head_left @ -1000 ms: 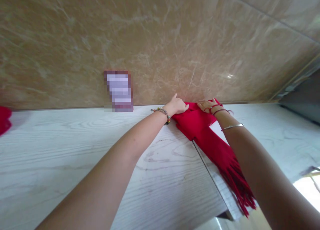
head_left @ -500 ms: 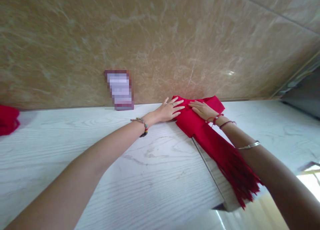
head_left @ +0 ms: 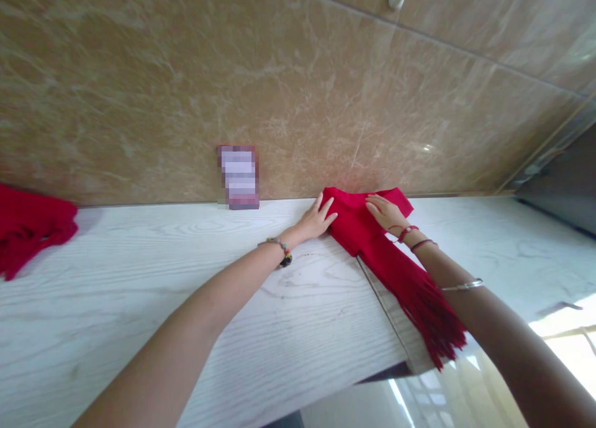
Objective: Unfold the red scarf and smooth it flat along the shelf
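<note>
A red scarf (head_left: pixel 356 226) with a fringed end lies folded across the white wood-grain table (head_left: pixel 279 304), close to the wall. Its fringe hangs toward the table's front edge. My left hand (head_left: pixel 316 218) rests at the scarf's left edge with its fingers spread. On the scarf's upper right part lies my right hand (head_left: pixel 386 214), flat, fingers stretched out. Neither hand grips the cloth. Part of the scarf is hidden under my right hand and wrist.
Another red cloth (head_left: pixel 35 226) lies bunched at the table's far left. A framed card (head_left: pixel 241 176), its face blurred, leans on the brown marbled wall (head_left: pixel 162 92). A seam runs across the table beneath the scarf. A dark grey object (head_left: pixel 568 173) stands at the right end.
My left hand has slid slightly left and down toward the scarf's edge. My right hand has shifted a little right. The view has turned, showing more of the red cloth on the left.
</note>
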The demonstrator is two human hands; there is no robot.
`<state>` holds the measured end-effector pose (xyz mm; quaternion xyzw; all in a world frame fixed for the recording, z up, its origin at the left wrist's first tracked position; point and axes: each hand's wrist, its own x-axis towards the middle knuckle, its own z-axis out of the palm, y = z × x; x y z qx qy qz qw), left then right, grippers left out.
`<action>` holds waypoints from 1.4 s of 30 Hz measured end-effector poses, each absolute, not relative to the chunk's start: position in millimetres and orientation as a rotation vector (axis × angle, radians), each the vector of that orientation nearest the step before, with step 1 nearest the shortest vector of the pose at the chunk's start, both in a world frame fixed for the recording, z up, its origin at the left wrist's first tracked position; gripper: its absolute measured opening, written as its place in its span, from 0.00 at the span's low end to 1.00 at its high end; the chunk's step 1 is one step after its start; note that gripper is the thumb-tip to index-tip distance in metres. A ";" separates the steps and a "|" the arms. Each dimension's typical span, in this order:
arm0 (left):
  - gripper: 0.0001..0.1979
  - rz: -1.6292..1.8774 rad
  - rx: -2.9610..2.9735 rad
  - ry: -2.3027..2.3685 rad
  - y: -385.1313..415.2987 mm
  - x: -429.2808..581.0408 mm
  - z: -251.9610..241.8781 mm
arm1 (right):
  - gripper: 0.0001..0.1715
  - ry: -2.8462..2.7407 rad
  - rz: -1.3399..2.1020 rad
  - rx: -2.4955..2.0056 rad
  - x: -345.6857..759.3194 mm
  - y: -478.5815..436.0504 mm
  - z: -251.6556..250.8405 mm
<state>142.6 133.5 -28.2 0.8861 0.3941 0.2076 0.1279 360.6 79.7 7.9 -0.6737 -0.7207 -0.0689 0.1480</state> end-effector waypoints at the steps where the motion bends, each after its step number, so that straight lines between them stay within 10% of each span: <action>1: 0.30 0.607 2.529 1.170 131.5 143.4 -31.2 | 0.29 -2.036 -0.197 -1.955 356.2 71.3 4.0; 7: 0.32 0.522 2.521 1.208 129.9 149.8 -34.4 | 0.42 -2.148 -0.227 -2.000 317.4 14.8 -21.2; 30: 0.21 0.222 2.848 1.014 137.9 144.5 -24.4 | 0.41 -2.292 -0.507 -2.002 331.9 11.4 -11.3; 42: 0.26 0.157 2.819 1.167 98.6 -22.6 -33.1 | 0.35 -2.518 -0.402 -1.684 209.2 19.2 -9.4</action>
